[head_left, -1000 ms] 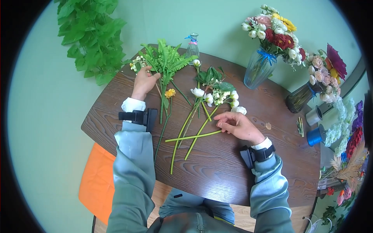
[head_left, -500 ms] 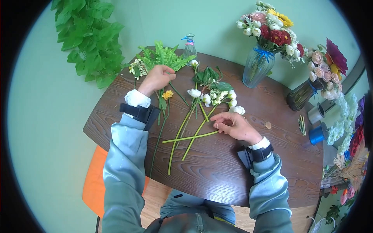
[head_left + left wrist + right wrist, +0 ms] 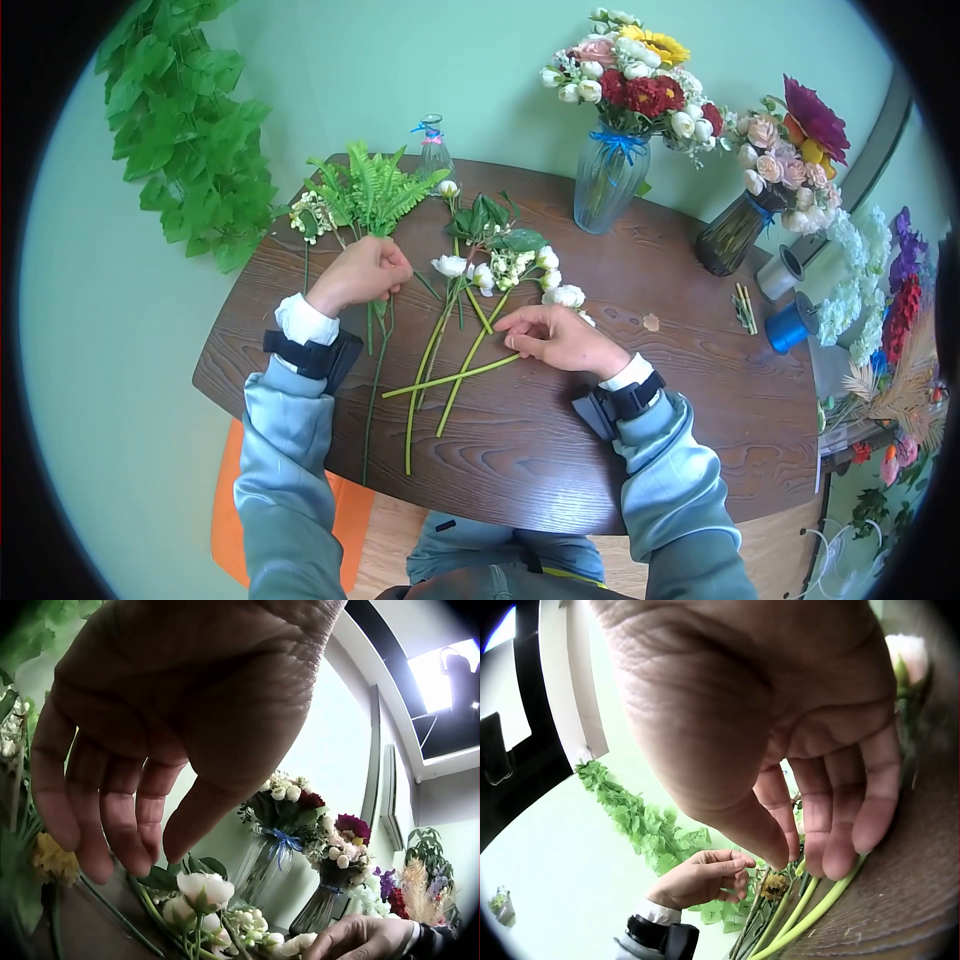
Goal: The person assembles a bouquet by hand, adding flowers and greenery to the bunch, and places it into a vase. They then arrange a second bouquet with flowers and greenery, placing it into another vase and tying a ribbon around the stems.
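Observation:
My left hand (image 3: 362, 272) hovers over the stems of a green fern (image 3: 375, 190), its fingers loosely bent. In the left wrist view nothing lies between thumb and fingers, and a yellow flower (image 3: 54, 859) shows behind the fingertips. Below that hand a thin dark green stem (image 3: 374, 410) runs toward the table's front. My right hand (image 3: 565, 340) rests low over the table, fingers relaxed, fingertips right at the end of a light green stem (image 3: 440, 382). That stem crosses others bearing white flowers (image 3: 450, 266). White berry sprigs (image 3: 312, 215) lie left of the fern.
A small clear bottle (image 3: 434, 160) stands at the back edge. Two flower-filled vases, one blue glass (image 3: 608, 190) and one dark (image 3: 730, 240), stand back right. A blue ribbon spool (image 3: 790, 325), a silver spool (image 3: 779, 275) and short cut stems (image 3: 744, 310) sit at the right.
My left hand has come from beside the fern's leaves down to its stems. The right hand keeps its place by the light stem. The head view has shifted, moving the scene leftward.

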Motion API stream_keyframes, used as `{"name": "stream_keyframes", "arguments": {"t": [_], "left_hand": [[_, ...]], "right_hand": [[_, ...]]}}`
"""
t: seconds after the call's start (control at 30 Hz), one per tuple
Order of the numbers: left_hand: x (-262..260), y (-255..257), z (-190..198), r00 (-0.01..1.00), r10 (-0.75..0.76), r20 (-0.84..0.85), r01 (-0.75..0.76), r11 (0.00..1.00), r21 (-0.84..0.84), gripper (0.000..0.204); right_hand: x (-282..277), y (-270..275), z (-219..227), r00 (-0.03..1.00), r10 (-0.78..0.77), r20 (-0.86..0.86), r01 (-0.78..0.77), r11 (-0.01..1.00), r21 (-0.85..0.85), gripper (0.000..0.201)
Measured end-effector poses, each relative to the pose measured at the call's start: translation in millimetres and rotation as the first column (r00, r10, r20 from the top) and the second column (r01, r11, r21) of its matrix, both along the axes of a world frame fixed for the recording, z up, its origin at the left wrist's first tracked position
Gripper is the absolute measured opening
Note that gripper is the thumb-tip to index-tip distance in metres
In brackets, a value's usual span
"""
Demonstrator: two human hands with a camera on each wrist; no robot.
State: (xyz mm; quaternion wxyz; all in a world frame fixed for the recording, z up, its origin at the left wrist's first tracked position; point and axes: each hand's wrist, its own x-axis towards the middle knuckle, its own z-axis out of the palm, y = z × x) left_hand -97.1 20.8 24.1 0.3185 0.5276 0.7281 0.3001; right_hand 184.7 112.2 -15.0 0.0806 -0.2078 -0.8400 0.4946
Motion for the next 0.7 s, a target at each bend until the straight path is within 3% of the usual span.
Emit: {"name": "stream_keyframes", "arguments": {"t": [0.07, 0.13, 0.37, 0.5, 0.7], "left_hand": [[5, -6, 2, 1.000, -0.001, -0.001, 0.001, 1.000, -0.003, 0.016], [10, -13, 4, 0.990, -0.036, -0.139, 0.021, 0.995, -0.103, 0.017], [30, -38, 10, 0.918, -0.103, -0.384, -0.034, 0.942, -0.335, 0.029], [38, -44, 8, 0.897, -0.141, -0.420, -0.054, 0.906, -0.420, 0.031], [39, -43, 2, 0.919, -0.169, -0.356, 0.020, 0.922, -0.387, 0.028]], "right_hand": [[-1, 0, -5, 0.998, -0.024, -0.060, 0.023, 1.000, -0.022, 0.024], [0, 1, -5, 0.998, -0.025, -0.061, 0.023, 0.999, -0.025, 0.024], [0, 1, -6, 0.997, -0.023, -0.069, 0.022, 0.999, -0.026, 0.025], [0, 1, -5, 0.998, -0.018, -0.068, 0.017, 1.000, -0.020, 0.026], [-1, 2, -7, 0.999, 0.019, -0.051, -0.019, 1.000, 0.005, 0.028]]}}
